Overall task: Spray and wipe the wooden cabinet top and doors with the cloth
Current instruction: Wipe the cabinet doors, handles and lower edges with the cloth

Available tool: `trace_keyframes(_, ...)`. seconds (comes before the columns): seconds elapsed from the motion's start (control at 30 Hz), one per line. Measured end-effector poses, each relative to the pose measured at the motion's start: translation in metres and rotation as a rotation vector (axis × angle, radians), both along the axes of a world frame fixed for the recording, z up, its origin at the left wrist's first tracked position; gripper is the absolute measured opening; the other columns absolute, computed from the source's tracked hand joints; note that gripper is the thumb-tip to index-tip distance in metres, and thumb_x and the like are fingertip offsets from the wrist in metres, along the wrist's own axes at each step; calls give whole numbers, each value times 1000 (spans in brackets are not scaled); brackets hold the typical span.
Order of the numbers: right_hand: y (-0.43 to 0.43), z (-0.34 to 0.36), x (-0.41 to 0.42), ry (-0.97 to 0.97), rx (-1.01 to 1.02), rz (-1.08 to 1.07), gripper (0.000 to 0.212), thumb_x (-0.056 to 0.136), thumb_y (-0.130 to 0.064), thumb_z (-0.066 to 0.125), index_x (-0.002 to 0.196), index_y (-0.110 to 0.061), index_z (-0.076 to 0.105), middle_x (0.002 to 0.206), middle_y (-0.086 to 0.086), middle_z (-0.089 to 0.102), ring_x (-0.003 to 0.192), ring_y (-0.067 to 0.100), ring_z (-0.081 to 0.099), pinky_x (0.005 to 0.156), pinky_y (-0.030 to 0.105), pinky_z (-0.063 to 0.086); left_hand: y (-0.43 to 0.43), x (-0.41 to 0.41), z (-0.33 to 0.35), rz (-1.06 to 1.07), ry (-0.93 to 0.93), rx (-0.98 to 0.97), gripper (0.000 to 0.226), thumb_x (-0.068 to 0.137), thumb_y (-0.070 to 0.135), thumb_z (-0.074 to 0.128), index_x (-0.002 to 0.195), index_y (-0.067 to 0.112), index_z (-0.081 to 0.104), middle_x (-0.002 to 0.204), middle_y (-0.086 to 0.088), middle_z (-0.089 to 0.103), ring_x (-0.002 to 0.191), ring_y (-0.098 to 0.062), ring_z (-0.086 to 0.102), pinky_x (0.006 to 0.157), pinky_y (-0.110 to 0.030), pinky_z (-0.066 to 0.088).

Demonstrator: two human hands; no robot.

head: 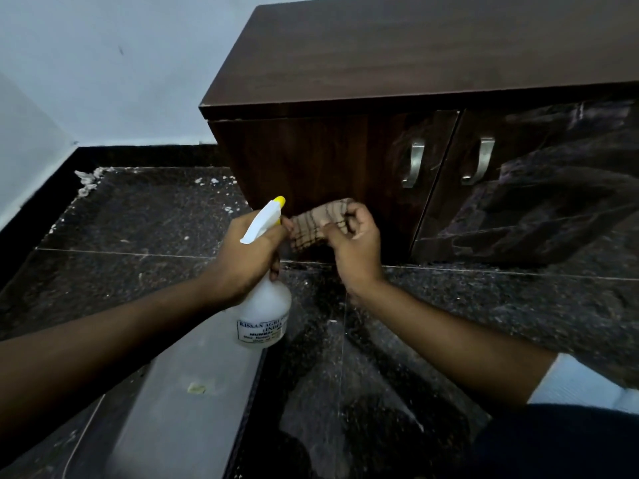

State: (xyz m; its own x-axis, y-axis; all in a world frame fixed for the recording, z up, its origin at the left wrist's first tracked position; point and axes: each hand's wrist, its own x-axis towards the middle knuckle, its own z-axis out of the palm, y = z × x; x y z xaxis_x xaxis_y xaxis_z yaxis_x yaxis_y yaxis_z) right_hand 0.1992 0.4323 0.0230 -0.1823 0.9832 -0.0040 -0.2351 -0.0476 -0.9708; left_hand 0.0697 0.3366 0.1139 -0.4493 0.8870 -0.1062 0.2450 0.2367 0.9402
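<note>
A dark wooden cabinet [380, 57] stands on the floor against the wall, with two glossy doors and metal handles [415, 165]. My left hand [249, 257] grips the neck of a white spray bottle [264, 312] with a yellow nozzle, held upright low in front of the cabinet's left door. One left fingertip also touches the edge of a checked brown cloth [313, 224]. My right hand [356, 243] pinches that cloth, bunched, just in front of the left door's lower part.
The floor is dark speckled stone [484, 323] with white debris along the wall corner [86, 183]. A grey-white wall rises at the left and back. A pale reflective strip [186, 392] lies on the floor under my left arm.
</note>
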Motion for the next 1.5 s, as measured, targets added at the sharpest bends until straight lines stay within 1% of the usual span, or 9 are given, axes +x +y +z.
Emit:
trace_keyframes(0.13, -1, -46, 25, -320, 16, -21, 33, 91, -7, 69, 106, -34, 60, 99, -1, 69, 97, 22, 67, 90, 50, 55, -4, -8, 8, 12, 9, 23, 15, 105, 4, 58, 96, 2, 70, 92, -10, 75, 39, -22, 50, 43, -30, 43)
trace_keyframes(0.2, 1, -69, 43, -423, -19, -108, 35, 91, -8, 64, 110, -37, 59, 99, 0, 68, 97, 29, 66, 89, 54, 56, -8, -14, 8, 32, 8, 19, 14, 105, 4, 58, 97, 2, 69, 98, -14, 76, 40, -21, 50, 42, -31, 43)
trace_keyframes(0.37, 11, -80, 94, -646, 26, -334, 26, 94, -3, 64, 120, -6, 62, 109, 11, 66, 98, 24, 59, 86, 34, 46, -10, -27, -2, 59, 35, 4, 14, 106, 6, 59, 99, -3, 67, 107, -26, 72, 39, -19, 50, 40, -30, 43)
trace_keyframes(0.57, 7, -80, 75, -782, 174, -156, 15, 91, -2, 64, 104, -6, 65, 101, 13, 65, 90, 29, 61, 74, 34, 47, -3, -25, -4, 34, 24, -8, 13, 106, 5, 58, 101, -2, 68, 107, -24, 73, 40, -19, 50, 41, -29, 44)
trace_keyframes(0.77, -10, -63, -7, -728, 191, 241, 27, 94, -9, 65, 120, -13, 69, 107, 9, 74, 92, 25, 69, 75, 29, 51, -15, -28, -9, 48, -6, -23, 12, 105, 7, 62, 98, -1, 67, 101, -41, 64, 39, -21, 51, 44, -32, 43)
trace_keyframes(0.97, -4, -13, -67, -495, 230, 343, 30, 91, -4, 69, 121, -8, 71, 112, 1, 74, 103, 12, 68, 84, 22, 52, -34, -37, -9, 98, -7, -34, 20, 106, 10, 63, 103, -10, 65, 82, -43, 57, 39, -20, 48, 47, -39, 42)
trace_keyframes(1.1, 2, 29, -87, -351, 249, 350, 38, 87, -5, 69, 125, -3, 69, 117, 9, 75, 109, 17, 71, 100, 41, 56, -36, -38, -9, 80, -2, -1, 21, 103, 12, 65, 99, -9, 65, 88, -46, 57, 39, -21, 48, 43, -33, 41)
trace_keyframes(1.27, 8, 86, -79, -268, 422, 299, 40, 90, -7, 73, 129, -2, 67, 123, 11, 73, 116, 16, 68, 104, 37, 54, -34, -29, -4, 17, -20, 55, 10, 98, 8, 62, 95, -1, 67, 72, -41, 55, 37, -24, 48, 44, -33, 43)
trace_keyframes(1.5, 6, 131, -51, -132, 444, 148, 33, 92, -16, 68, 124, -9, 69, 116, 2, 75, 112, 16, 70, 99, 47, 56, -36, -14, 8, -19, -65, 76, 18, 86, 21, 61, 92, 6, 69, 85, -46, 59, 39, -25, 50, 45, -35, 43)
